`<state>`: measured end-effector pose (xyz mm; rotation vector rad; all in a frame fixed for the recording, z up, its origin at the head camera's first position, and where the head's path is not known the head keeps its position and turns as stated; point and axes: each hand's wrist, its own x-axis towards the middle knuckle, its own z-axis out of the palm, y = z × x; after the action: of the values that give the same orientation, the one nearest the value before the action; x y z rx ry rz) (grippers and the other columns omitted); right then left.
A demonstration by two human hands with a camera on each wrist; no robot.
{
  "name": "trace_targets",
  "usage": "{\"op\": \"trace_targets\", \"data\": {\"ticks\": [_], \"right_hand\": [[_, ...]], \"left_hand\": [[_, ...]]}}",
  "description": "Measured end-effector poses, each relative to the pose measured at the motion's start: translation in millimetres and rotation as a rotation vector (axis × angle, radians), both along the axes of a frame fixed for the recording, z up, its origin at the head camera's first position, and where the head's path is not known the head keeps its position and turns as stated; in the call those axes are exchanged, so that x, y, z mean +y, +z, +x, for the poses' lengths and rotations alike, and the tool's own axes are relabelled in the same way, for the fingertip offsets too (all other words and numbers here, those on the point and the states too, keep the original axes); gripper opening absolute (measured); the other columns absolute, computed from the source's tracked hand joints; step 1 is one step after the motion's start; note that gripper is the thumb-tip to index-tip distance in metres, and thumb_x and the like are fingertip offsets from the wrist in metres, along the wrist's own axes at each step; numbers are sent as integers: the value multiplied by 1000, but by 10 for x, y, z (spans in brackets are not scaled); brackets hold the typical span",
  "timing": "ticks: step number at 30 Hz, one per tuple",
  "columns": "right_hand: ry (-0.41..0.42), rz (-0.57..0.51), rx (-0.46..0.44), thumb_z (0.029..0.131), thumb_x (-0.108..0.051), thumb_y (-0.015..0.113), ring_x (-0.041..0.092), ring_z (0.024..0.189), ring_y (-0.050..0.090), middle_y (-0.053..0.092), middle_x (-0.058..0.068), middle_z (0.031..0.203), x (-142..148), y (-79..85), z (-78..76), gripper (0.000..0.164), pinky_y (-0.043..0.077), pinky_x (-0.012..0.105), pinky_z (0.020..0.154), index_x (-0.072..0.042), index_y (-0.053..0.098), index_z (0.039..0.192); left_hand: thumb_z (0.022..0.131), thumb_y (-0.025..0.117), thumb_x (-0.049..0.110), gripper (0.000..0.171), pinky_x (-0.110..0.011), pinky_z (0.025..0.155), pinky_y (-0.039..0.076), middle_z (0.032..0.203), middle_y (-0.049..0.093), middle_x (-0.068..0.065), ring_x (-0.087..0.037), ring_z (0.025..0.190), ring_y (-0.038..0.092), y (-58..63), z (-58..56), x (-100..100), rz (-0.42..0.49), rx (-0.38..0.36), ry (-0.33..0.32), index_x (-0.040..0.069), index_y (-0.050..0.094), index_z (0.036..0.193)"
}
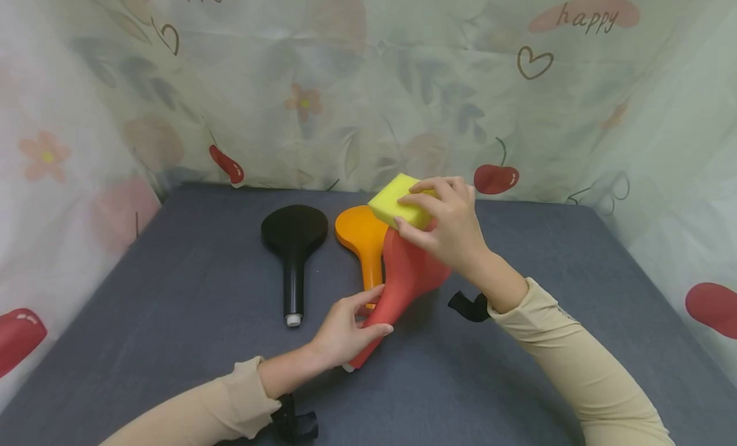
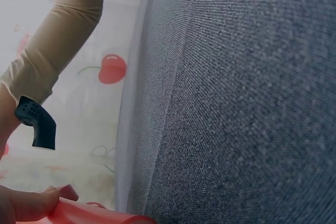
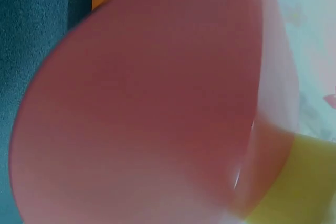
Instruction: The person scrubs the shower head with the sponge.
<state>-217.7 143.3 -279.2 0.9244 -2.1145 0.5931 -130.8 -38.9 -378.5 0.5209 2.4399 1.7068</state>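
My left hand grips the handle of a red hand-held shower head, which is tilted above the table with its white end low. My right hand pinches a yellow sponge at the upper edge of the red head. In the right wrist view the broad red shower head fills most of the picture, with the sponge at its rim. The left wrist view has only the thumb and part of the red handle.
A black shower head and an orange shower head lie behind, the orange partly hidden by the red one. Dark grey cloth covers the table. A printed curtain hangs behind and at both sides. Black wrist mounts sit by the cuffs.
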Motion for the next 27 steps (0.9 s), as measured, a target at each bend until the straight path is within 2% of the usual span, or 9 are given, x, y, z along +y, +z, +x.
{"op": "trace_targets", "data": {"ticks": [3,11,20,27], "right_hand": [[36,33,39,72,-20,74,34,92,47,63,14,97,-19,-26,15,22,35,52,78,-6,73,88],[185,210,184,66,-24,79,30,92,48,63,10,95,-84,-108,103,27,37,45,73,-10,73,88],[160,218,201,66,-22,79,30,94,48,63,10,96,-61,-84,103,27,37,45,74,-10,73,89],[184,275,265,64,-26,82,31,95,52,64,7,95,-89,-214,158,29,40,43,76,-13,72,88]], "left_hand": [[80,72,7,62,-34,80,57,122,59,-16,-29,97,62,-4,-3,-1,-4,1,-1,2,46,136],[80,71,7,60,-33,78,57,123,59,-16,-29,96,62,6,-19,0,1,2,-8,3,47,135],[80,72,6,60,-32,77,57,124,59,-16,-30,96,62,25,-22,3,1,2,-4,4,48,135],[82,71,9,59,-31,77,57,125,58,-17,-30,97,62,11,-21,-2,-2,7,-21,2,47,135]]}}
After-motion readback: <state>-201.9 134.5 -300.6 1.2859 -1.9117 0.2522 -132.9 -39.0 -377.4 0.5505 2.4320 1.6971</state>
